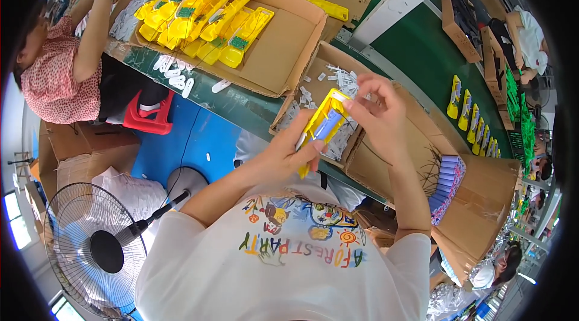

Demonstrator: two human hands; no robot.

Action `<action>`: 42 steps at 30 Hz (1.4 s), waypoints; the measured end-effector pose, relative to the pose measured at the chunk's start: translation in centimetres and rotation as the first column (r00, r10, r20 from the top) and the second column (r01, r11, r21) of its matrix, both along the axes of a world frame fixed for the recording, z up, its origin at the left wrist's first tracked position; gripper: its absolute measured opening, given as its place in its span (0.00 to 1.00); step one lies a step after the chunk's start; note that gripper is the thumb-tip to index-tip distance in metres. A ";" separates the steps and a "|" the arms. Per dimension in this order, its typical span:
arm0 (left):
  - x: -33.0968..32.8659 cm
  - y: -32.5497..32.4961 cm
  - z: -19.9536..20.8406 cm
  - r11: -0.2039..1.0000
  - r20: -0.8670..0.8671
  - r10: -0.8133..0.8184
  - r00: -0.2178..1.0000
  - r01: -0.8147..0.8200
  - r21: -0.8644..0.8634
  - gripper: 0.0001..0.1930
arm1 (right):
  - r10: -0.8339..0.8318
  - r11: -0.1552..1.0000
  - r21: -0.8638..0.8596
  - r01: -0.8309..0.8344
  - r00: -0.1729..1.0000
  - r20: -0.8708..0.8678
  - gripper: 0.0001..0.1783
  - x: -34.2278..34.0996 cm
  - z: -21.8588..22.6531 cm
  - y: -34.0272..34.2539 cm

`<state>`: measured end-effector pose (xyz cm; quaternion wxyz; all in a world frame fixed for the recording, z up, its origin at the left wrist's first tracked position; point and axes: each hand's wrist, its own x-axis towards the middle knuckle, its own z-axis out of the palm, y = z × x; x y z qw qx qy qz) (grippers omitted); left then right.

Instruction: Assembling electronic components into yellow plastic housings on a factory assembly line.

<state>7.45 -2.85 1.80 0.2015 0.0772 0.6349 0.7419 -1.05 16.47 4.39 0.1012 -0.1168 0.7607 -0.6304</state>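
Note:
In front of my chest, my left hand point(291, 145) is closed around a yellow plastic casing point(312, 123), which is tilted with its open side up. A blue cylindrical battery cell point(327, 125) lies inside the casing. At the casing's upper end sits a small white plastic piece point(340, 97). My right hand point(381, 110) is at that end, its thumb touching beside the white piece and its fingers curled. What is between those fingers is hidden. Beneath both hands, a cardboard tray point(326, 54) holds small white plastic parts point(345, 79).
Yellow casings with green boards point(187, 12) fill part of a carton point(265, 67) at left. Blue cells point(445, 182) with wires stand in a carton at right. More yellow casings point(473, 125) line the green bench. A fan point(107, 251) stands lower left; a co-worker point(63, 73) sits upper left.

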 end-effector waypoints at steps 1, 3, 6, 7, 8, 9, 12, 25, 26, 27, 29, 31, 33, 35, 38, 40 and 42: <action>0.0 0.3 0.1 0.998 0.031 -0.028 0.999 0.026 0.052 0.21 | 0.044 0.994 -0.105 -0.043 0.999 0.009 0.07 0.0 -0.4 -0.1; -0.6 1.0 0.0 0.995 0.060 -0.033 0.998 0.027 0.098 0.21 | 0.073 0.994 -0.082 -0.068 0.996 0.060 0.11 0.2 -0.3 0.7; -4.8 -0.9 0.3 0.982 -0.390 -0.102 0.915 0.031 -0.184 0.15 | -0.122 0.987 0.115 0.111 0.989 0.087 0.13 -3.3 0.0 5.8; -6.4 -2.9 0.3 0.933 -0.380 0.143 0.914 -0.253 -0.257 0.14 | -0.170 0.985 0.017 0.171 0.984 -0.056 0.15 -7.2 -1.0 10.1; -7.7 -5.2 0.3 0.789 -0.389 0.385 0.837 -0.517 -0.331 0.13 | -0.246 0.900 0.304 0.314 0.939 -0.241 0.16 -11.5 -0.6 14.4; -10.1 -7.7 0.9 0.516 -0.635 0.325 0.700 -0.694 -0.502 0.14 | -0.343 0.842 0.247 0.479 0.830 -0.440 0.17 -17.0 -2.5 20.3; -14.2 -10.3 -1.8 0.004 -0.717 -0.069 0.694 -0.718 -0.696 0.16 | -0.209 0.170 0.754 0.635 0.771 -0.602 0.16 -28.7 -9.5 38.6; -7.4 1.1 2.4 0.761 0.411 0.077 0.908 -0.320 0.564 0.18 | 0.556 0.815 0.538 -0.215 0.549 -0.624 0.14 -2.2 1.8 2.1; -7.2 1.6 2.3 0.696 0.469 0.022 0.883 -0.350 0.627 0.19 | 0.632 0.772 0.597 -0.219 0.366 -0.683 0.11 -1.3 0.2 2.5; -6.8 2.1 2.1 0.698 0.466 0.002 0.885 -0.335 0.632 0.19 | 0.630 0.772 0.603 -0.202 0.377 -0.680 0.11 -0.5 0.0 2.7; -5.5 3.2 1.4 0.794 0.410 0.156 0.899 -0.361 0.490 0.22 | 0.336 0.907 -0.279 -0.315 0.941 0.030 0.08 1.1 0.0 3.0; -3.6 4.1 0.6 0.830 0.303 0.113 0.946 -0.258 0.495 0.23 | 0.158 0.958 -0.269 -0.097 0.964 0.214 0.07 1.4 3.1 1.5; -2.7 4.3 0.3 0.936 0.040 0.043 0.998 -0.055 0.348 0.22 | 0.151 0.981 -0.164 -0.099 0.929 0.338 0.06 2.0 3.6 0.9; -2.2 4.6 0.1 0.921 0.068 0.024 0.997 -0.048 0.387 0.18 | 0.021 1.000 -0.004 -0.020 0.994 0.107 0.04 3.5 1.5 0.7; -2.1 5.2 -0.6 0.935 0.125 0.120 0.985 -0.154 0.318 0.18 | 0.043 0.863 0.310 0.399 0.553 -0.832 0.11 5.2 0.3 0.0; -2.3 5.5 -0.6 0.952 0.148 0.087 0.985 -0.126 0.281 0.19 | 0.012 0.866 0.279 0.414 0.541 -0.841 0.11 6.1 -0.9 0.6; -2.3 6.2 0.2 0.959 0.238 0.050 0.970 -0.113 0.261 0.19 | 0.001 0.888 0.273 0.369 0.593 -0.805 0.11 7.1 -1.0 1.8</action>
